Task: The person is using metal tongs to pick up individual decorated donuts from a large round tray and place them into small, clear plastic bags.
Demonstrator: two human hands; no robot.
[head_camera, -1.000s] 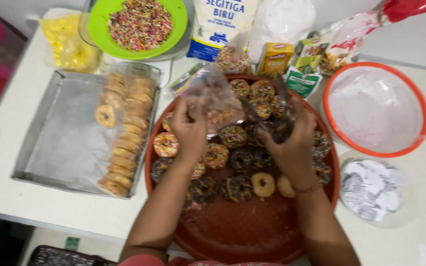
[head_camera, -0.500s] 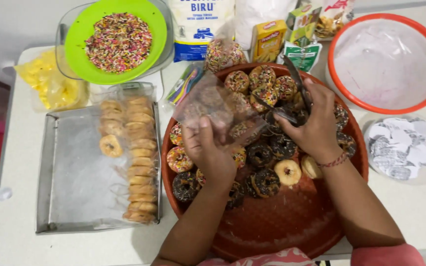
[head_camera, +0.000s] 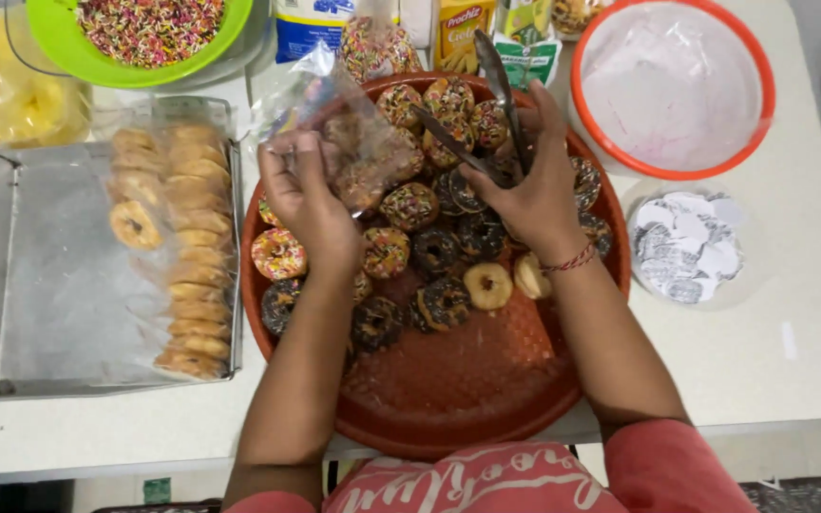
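White tabletop (head_camera: 791,351) carries a round red tray (head_camera: 467,399) of small doughnuts, with a metal baking tray (head_camera: 40,285) to its left. Over the tray's far half, the left hand (head_camera: 306,204) pinches open a clear plastic bag (head_camera: 349,123), its grip closed on the rim. Just right of the bag, the right hand (head_camera: 529,195) clasps metal tongs (head_camera: 486,104), tips angled away toward the bag's mouth.

A white table (head_camera: 781,361) carries everything. A round red tray (head_camera: 467,399) lies at centre, a metal baking tray (head_camera: 40,313) at left, a green bowl (head_camera: 144,57) upper left, an orange-rimmed sieve (head_camera: 762,104) upper right, and a clear lid (head_camera: 686,247) at right.
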